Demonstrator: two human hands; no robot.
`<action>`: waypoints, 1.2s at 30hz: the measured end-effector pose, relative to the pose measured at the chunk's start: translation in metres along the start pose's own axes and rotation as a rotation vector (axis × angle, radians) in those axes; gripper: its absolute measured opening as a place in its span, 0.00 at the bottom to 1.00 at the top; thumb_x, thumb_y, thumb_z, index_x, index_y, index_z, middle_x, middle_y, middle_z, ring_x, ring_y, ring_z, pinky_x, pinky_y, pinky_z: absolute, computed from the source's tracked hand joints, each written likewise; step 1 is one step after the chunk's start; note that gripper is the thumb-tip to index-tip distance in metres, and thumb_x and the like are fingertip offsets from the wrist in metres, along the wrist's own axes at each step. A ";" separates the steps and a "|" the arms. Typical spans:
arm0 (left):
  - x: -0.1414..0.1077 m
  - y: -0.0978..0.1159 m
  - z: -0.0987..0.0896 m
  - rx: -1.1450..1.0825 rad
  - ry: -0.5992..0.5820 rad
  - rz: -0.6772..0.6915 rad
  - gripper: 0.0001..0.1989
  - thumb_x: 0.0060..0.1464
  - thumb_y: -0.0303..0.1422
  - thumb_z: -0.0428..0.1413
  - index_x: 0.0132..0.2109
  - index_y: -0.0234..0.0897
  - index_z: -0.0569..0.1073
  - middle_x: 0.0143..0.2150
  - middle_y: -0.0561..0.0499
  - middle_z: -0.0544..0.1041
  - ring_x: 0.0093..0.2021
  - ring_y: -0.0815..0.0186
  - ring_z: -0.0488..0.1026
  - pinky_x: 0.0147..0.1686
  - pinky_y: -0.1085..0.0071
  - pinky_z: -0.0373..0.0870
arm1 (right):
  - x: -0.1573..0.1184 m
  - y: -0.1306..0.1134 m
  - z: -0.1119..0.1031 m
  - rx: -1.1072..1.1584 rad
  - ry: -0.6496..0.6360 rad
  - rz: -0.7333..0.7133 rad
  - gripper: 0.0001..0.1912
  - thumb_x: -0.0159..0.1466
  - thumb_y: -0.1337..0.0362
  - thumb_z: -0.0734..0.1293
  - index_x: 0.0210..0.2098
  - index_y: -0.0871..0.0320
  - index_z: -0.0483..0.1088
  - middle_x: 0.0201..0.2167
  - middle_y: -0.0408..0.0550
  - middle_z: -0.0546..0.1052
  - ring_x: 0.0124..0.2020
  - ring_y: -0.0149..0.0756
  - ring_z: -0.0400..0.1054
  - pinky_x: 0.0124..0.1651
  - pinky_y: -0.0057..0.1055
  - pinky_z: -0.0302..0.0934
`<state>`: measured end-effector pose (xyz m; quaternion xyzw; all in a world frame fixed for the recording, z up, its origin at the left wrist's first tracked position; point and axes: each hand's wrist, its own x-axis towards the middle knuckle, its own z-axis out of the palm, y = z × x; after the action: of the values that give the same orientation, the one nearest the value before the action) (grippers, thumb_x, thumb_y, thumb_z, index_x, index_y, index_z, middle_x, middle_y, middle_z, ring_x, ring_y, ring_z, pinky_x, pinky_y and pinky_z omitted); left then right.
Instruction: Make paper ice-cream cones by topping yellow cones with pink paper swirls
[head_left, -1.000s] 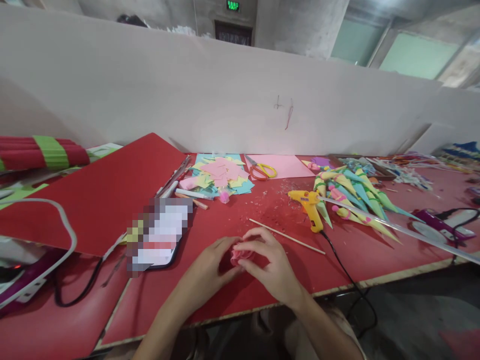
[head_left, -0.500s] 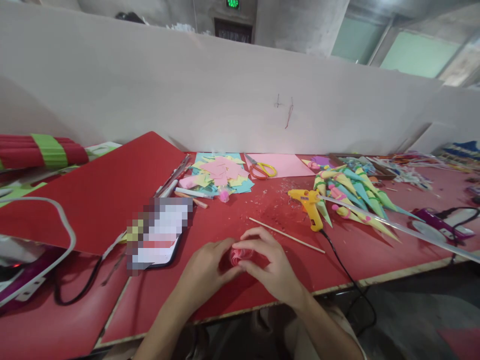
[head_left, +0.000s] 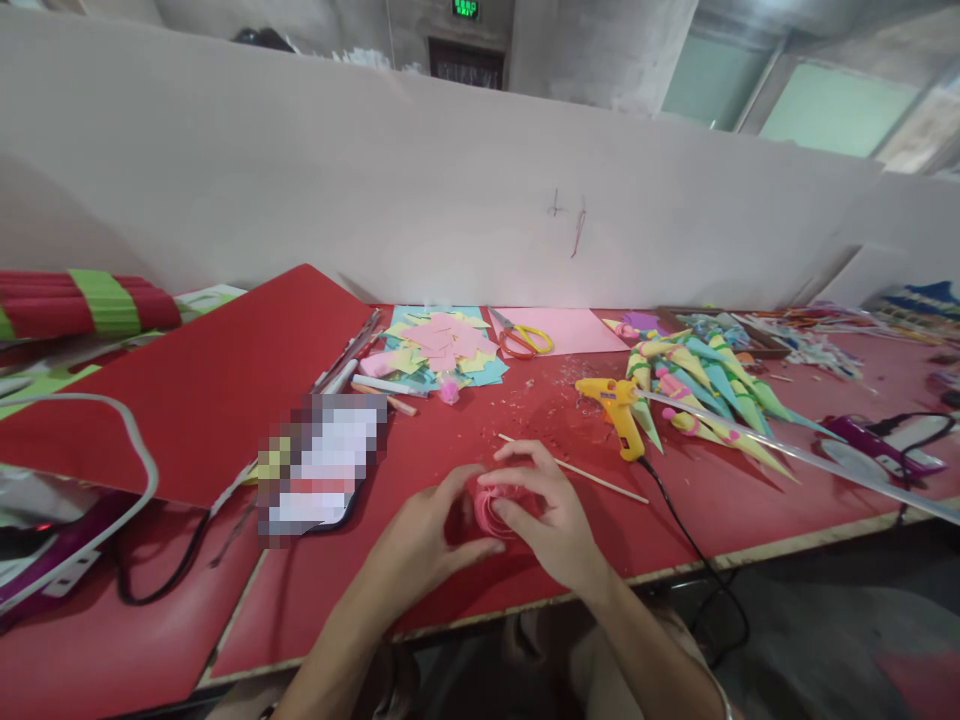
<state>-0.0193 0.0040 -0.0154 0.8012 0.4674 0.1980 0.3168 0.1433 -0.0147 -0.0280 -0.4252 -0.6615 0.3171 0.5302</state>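
A small coiled pink-red paper piece (head_left: 491,512) is held in my right hand (head_left: 551,510), whose thumb and fingers press on it from the right. My left hand (head_left: 427,525) is just left of the coil, with thumb and fingers spread apart around its left side. Beyond my right hand lies a thin wooden stick (head_left: 607,483), partly covered by its fingers. Further back to the right, a yellow glue gun (head_left: 616,410) with a long clear glue stick (head_left: 772,445) rests on the red table.
A phone (head_left: 326,470) and a large red sheet (head_left: 217,390) are on the left. Cut paper pieces (head_left: 446,345), scissors (head_left: 525,342) and a pink sheet (head_left: 574,330) lie at the back. Paper cones (head_left: 712,385) are piled at the right.
My left hand has opened away from the coil. My right hand has shifted slightly, and the coil shows larger and further right between the hands.
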 end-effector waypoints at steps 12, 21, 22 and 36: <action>0.000 0.000 0.005 0.084 0.156 0.301 0.27 0.45 0.37 0.58 0.52 0.41 0.59 0.51 0.45 0.66 0.49 0.60 0.67 0.44 0.65 0.68 | -0.002 -0.004 0.003 0.116 -0.129 -0.018 0.09 0.55 0.64 0.67 0.36 0.46 0.74 0.51 0.44 0.62 0.56 0.38 0.54 0.59 0.39 0.49; -0.007 0.003 0.005 -0.026 0.091 0.300 0.25 0.43 0.32 0.58 0.50 0.42 0.62 0.48 0.48 0.72 0.45 0.63 0.72 0.40 0.70 0.69 | -0.002 -0.008 0.002 0.219 -0.254 -0.052 0.09 0.56 0.58 0.66 0.37 0.45 0.74 0.54 0.42 0.60 0.56 0.38 0.55 0.59 0.40 0.50; -0.007 0.002 0.005 -0.025 0.088 0.303 0.25 0.44 0.32 0.57 0.51 0.42 0.62 0.49 0.48 0.72 0.44 0.63 0.72 0.40 0.71 0.69 | -0.002 -0.008 0.003 0.216 -0.257 -0.055 0.10 0.56 0.58 0.66 0.38 0.46 0.74 0.54 0.43 0.61 0.56 0.38 0.55 0.58 0.39 0.50; 0.003 -0.003 0.006 0.051 0.404 0.132 0.14 0.47 0.29 0.51 0.43 0.36 0.67 0.39 0.47 0.74 0.37 0.63 0.73 0.35 0.70 0.70 | -0.004 -0.004 0.010 -0.146 -0.092 -0.069 0.25 0.53 0.63 0.68 0.50 0.52 0.61 0.49 0.49 0.62 0.54 0.37 0.56 0.58 0.35 0.51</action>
<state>-0.0162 0.0056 -0.0223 0.7820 0.4725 0.3631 0.1829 0.1329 -0.0198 -0.0291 -0.4248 -0.7206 0.2687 0.4776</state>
